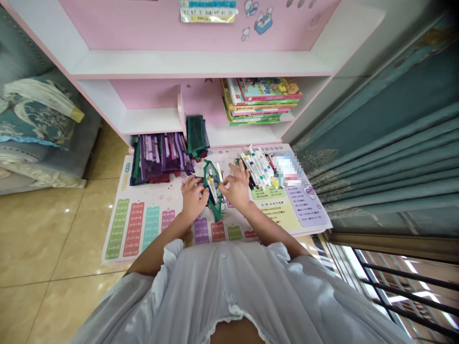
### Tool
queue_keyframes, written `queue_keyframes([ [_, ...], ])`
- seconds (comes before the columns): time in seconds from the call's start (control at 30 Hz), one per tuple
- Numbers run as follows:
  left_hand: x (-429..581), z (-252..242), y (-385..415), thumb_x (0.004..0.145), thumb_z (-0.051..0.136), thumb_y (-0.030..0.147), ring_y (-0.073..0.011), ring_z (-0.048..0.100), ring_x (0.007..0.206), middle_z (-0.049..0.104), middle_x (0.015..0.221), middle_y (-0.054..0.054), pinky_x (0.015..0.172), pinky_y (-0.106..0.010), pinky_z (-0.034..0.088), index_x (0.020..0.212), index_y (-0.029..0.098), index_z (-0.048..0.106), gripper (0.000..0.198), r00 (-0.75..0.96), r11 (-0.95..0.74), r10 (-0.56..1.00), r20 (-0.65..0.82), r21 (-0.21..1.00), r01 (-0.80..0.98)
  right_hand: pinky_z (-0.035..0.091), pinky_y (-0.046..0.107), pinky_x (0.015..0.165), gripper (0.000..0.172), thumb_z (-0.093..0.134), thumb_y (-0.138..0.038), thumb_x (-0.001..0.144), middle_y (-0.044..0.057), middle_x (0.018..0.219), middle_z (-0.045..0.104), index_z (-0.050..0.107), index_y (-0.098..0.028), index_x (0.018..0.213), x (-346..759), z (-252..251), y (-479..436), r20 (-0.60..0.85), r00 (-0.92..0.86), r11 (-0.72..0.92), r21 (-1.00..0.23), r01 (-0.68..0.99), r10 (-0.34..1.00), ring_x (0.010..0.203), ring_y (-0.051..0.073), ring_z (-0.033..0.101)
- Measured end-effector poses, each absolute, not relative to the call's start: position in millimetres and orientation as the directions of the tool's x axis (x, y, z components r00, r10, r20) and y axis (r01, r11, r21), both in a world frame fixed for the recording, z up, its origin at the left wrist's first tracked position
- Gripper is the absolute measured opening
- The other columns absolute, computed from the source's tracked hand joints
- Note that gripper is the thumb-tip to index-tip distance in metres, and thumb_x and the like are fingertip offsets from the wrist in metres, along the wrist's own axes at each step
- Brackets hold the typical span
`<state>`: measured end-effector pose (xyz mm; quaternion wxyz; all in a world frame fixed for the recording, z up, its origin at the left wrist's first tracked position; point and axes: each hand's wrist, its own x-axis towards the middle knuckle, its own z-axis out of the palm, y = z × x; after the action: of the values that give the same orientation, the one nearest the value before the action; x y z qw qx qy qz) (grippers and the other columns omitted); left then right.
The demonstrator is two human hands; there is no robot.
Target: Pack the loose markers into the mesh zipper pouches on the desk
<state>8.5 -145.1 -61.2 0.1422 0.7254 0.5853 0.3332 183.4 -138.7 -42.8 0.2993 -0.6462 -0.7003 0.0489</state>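
Observation:
A green mesh pencil pouch [213, 187] lies open on a printed multiplication mat [150, 224], with several markers inside it. My left hand [192, 196] is closed on the pouch's left edge. My right hand [237, 186] rests at the pouch's right edge, fingers spread, reaching toward a pile of loose white markers [258, 167] just to its right.
Purple mesh pouches filled with markers [161, 155] and a dark green pouch [196, 136] lie at the mat's far edge under a pink and white shelf [201, 64]. Books [261, 100] are stacked on the lower shelf. Teal curtain [387, 143] hangs right; bedding [32, 124] sits left.

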Motion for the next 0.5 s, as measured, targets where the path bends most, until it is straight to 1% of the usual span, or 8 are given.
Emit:
queue_keyframes([
  [0.17,9,-63,-145,0.083,0.059,0.025,-0.0306,0.050,0.130,0.070,0.115,-0.007,0.108,-0.053,0.036,0.064,0.021,0.064,0.020,0.083,-0.286,0.933,0.350,0.583,0.760,0.017,0.059,0.118,0.018,0.064,-0.025,0.077,0.011,0.146,0.051,0.065,-0.018,0.061,166,-42,-143,0.241,-0.102,0.209,-0.473,0.856,0.965,0.149,0.035,0.024],
  [0.33,8,-62,-146,0.083,0.059,0.025,-0.0307,0.049,0.131,0.070,0.116,-0.006,0.109,-0.053,0.035,0.065,0.022,0.064,0.019,0.090,-0.279,0.940,0.330,0.586,0.761,0.018,0.062,0.117,0.017,0.067,-0.024,0.077,0.012,0.146,0.051,0.068,-0.018,0.061,159,-44,-140,0.191,-0.122,0.200,-0.467,0.862,0.974,0.148,0.035,0.024],
  [0.5,8,-59,-146,0.082,0.059,0.026,-0.0315,0.049,0.131,0.069,0.117,-0.007,0.109,-0.055,0.034,0.065,0.022,0.065,0.019,0.091,-0.272,0.945,0.313,0.602,0.751,0.019,0.063,0.117,0.021,0.069,-0.031,0.080,0.014,0.148,0.048,0.070,-0.017,0.064,159,-47,-138,0.156,-0.125,0.182,-0.438,0.880,0.980,0.148,0.037,0.023],
])
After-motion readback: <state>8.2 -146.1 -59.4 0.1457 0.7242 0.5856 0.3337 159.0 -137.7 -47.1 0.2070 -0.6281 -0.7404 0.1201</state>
